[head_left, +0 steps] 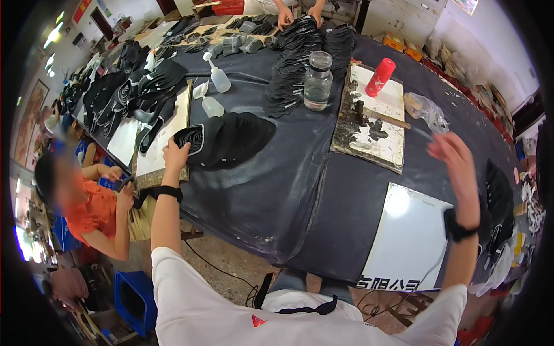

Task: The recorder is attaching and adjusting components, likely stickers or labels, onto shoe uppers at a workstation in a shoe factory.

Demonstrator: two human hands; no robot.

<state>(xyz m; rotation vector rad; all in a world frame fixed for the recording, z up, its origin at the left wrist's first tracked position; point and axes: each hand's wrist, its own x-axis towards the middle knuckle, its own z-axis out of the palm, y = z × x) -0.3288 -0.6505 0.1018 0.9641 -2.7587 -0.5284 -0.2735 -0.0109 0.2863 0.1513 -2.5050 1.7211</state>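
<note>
My left hand [176,154] grips the near left end of a nested stack of black fabric pieces [239,138] that look like shoe uppers, lying on the dark-covered table [259,202]. The stack's layered edges show beside my fingers. My right hand [453,151] is raised over the right side of the table, slightly blurred, its fingers apart and holding nothing. Near it lie a crumpled clear plastic bag [426,112] and a stained white board [369,147]. On that board are a hammer [381,117] and a red can [381,78]. A glossy white panel [404,236] lies below my right hand.
A lidded glass jar [318,83] of clear liquid and two squeeze bottles [219,79] stand beyond the stack. Rows of black pieces [288,75] lie farther off, with another person's hands [300,17] on them. A person in orange [95,207] works at the left.
</note>
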